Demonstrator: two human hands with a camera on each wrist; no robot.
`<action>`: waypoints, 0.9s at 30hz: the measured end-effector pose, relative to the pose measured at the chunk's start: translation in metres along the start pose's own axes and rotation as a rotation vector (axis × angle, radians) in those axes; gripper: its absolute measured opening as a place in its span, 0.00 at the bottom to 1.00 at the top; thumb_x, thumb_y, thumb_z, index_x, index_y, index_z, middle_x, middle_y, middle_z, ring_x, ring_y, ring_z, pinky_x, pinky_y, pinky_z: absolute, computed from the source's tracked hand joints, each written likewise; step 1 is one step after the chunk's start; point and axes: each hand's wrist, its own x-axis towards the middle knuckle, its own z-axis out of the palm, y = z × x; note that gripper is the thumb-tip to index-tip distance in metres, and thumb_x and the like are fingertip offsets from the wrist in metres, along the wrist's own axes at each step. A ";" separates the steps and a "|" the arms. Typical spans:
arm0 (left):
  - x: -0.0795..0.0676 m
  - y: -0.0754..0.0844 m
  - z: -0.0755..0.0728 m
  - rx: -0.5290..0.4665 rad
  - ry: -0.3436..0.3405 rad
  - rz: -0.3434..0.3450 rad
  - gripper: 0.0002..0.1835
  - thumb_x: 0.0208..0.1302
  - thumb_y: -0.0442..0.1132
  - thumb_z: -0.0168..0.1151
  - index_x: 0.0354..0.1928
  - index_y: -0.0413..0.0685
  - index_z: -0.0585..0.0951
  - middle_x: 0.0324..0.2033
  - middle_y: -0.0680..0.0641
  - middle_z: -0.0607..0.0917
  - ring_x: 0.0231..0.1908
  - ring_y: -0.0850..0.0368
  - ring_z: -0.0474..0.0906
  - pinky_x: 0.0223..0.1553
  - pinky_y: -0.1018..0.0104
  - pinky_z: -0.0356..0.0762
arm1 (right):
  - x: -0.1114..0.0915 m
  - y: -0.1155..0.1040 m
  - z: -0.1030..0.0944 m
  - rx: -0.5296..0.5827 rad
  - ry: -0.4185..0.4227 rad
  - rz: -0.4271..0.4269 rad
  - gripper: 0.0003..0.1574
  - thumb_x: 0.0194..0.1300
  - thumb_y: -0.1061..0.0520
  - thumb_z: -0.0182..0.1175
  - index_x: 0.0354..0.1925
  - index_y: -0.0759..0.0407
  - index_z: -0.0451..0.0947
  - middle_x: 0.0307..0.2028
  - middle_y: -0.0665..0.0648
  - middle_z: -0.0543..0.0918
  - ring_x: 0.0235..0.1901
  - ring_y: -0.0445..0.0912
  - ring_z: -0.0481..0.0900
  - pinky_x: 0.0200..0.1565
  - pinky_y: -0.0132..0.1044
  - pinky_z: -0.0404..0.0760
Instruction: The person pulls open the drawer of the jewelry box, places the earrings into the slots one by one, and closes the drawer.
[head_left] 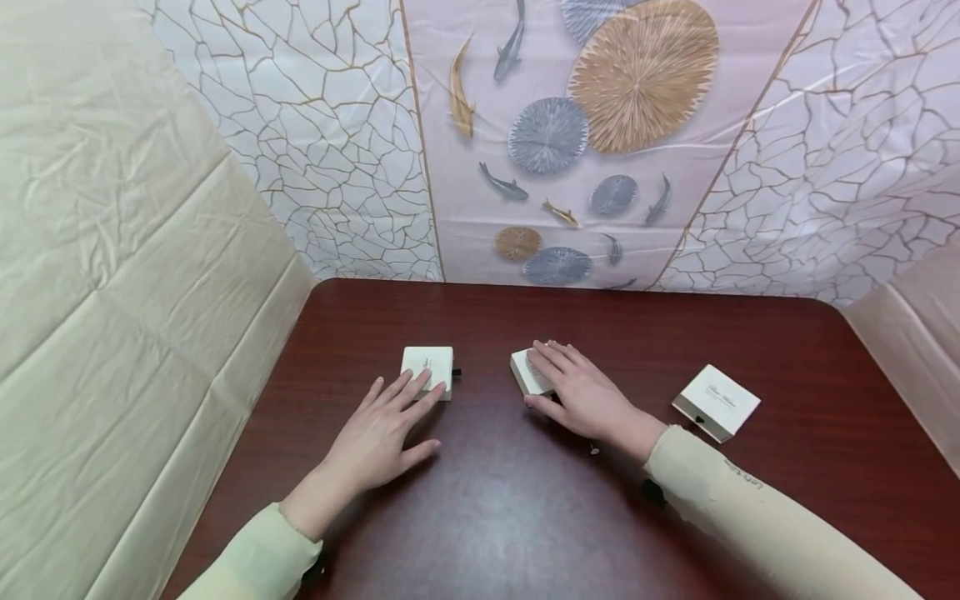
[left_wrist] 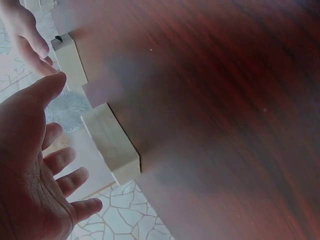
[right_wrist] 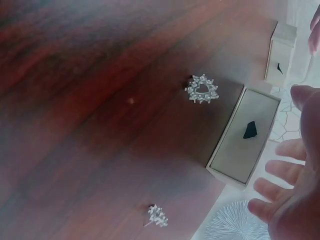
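My left hand (head_left: 382, 433) is spread, its fingertips over the near part of a small white box (head_left: 427, 360) with a black tab on its right side. That box (left_wrist: 112, 142) appears beyond the outstretched fingers in the left wrist view. My right hand (head_left: 588, 396) lies with straight fingers over a second white box (head_left: 527, 375) and covers much of its lid. In the right wrist view, this box (right_wrist: 257, 107) shows a black tab on its side. Near it lie a sparkling heart-shaped stud (right_wrist: 202, 90) and a smaller jewelled stud (right_wrist: 157, 216).
A third white box (head_left: 720, 402), with dark script on its lid, sits to the right beyond my right wrist. The dark red wooden table (head_left: 480, 517) backs onto a patterned cloth (head_left: 360, 167). A beige cloth wall (head_left: 135, 292) runs along the left.
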 end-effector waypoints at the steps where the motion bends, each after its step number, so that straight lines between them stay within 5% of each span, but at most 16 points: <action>1: 0.000 0.000 0.000 0.001 0.001 0.002 0.42 0.68 0.60 0.72 0.80 0.54 0.72 0.78 0.41 0.71 0.77 0.37 0.67 0.73 0.30 0.64 | 0.001 -0.001 0.000 -0.008 0.003 0.003 0.45 0.74 0.43 0.68 0.74 0.71 0.71 0.74 0.73 0.72 0.73 0.69 0.70 0.74 0.63 0.67; 12: 0.003 0.003 0.001 -0.018 -0.010 0.008 0.42 0.69 0.59 0.72 0.80 0.55 0.71 0.78 0.41 0.70 0.77 0.37 0.67 0.73 0.30 0.64 | 0.008 -0.003 0.006 -0.054 -0.049 0.039 0.44 0.76 0.41 0.65 0.74 0.69 0.71 0.74 0.72 0.72 0.74 0.69 0.69 0.76 0.59 0.66; 27: 0.002 0.005 0.000 -0.020 -0.022 0.015 0.40 0.69 0.57 0.73 0.79 0.54 0.73 0.78 0.42 0.71 0.77 0.37 0.67 0.73 0.30 0.64 | 0.008 0.010 -0.001 -0.140 -0.081 -0.144 0.41 0.72 0.48 0.68 0.75 0.66 0.72 0.73 0.68 0.74 0.74 0.65 0.72 0.74 0.60 0.70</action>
